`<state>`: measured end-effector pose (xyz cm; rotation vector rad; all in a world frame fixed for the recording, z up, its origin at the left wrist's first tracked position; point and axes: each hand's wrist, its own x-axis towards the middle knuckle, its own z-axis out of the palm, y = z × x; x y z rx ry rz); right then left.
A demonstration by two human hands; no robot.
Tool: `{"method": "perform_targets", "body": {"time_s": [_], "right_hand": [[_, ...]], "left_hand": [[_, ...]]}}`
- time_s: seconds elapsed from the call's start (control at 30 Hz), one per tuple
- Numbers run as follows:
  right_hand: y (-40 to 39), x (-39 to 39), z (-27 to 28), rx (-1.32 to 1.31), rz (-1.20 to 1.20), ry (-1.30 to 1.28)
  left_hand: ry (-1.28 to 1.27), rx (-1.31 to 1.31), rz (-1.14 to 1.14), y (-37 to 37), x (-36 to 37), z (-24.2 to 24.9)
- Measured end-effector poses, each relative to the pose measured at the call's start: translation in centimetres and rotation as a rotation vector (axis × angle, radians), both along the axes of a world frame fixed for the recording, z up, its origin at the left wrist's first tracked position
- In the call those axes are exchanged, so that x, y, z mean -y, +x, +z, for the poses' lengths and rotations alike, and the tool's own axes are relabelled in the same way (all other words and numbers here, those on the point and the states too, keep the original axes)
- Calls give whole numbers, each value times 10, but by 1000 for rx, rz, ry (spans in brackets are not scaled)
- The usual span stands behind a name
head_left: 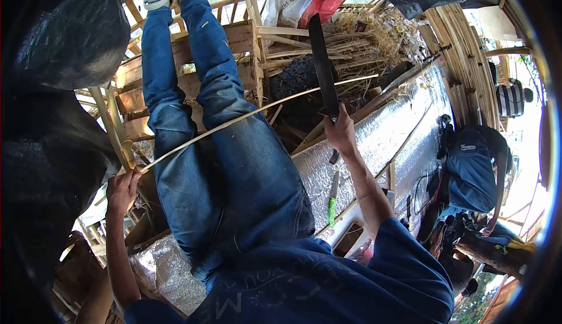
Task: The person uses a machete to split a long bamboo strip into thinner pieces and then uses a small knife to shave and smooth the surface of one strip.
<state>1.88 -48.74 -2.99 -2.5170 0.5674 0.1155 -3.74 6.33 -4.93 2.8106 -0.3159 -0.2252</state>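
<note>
My left hand (122, 192) is closed around the near end of a long, thin bamboo strip (234, 120), at the left of the view. The pale strip runs across my jeans and rises to the right, slightly bowed. My right hand (339, 129) grips the handle of a machete (321, 54), its dark, broad blade pointing up and away. Blade and strip cross in this view just above my right fist. Below that hand, a knife with a green handle (332, 210) lies on a silver foil sheet (374, 142).
Split wood and straw (374, 45) are heaped beyond the machete, near a white and red sack (298, 2). A slatted wooden frame (240, 40) stands under my legs. Black plastic sheeting (58, 89) hangs at left. Another person (471, 166) is at the right, beside stacked wooden slats (459, 48).
</note>
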Motion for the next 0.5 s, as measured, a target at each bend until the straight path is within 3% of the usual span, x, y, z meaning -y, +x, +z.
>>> {"method": "perform_targets", "body": {"time_s": [0.17, 0.27, 0.43, 0.47, 0.5], "right_hand": [[5, 49, -18, 119, -2, -144], [9, 76, -20, 129, -127, -180], [-10, 59, -15, 42, -193, -122], [-17, 53, -22, 123, -122, -141], [-20, 42, -17, 30, -172, 23]], "left_hand": [[67, -80, 37, 0, -1, 1], [14, -134, 71, 1, 3, 5], [18, -255, 143, 2, 7, 12], [24, -218, 128, -2, 3, 7], [31, -181, 113, -4, 1, 5]]}}
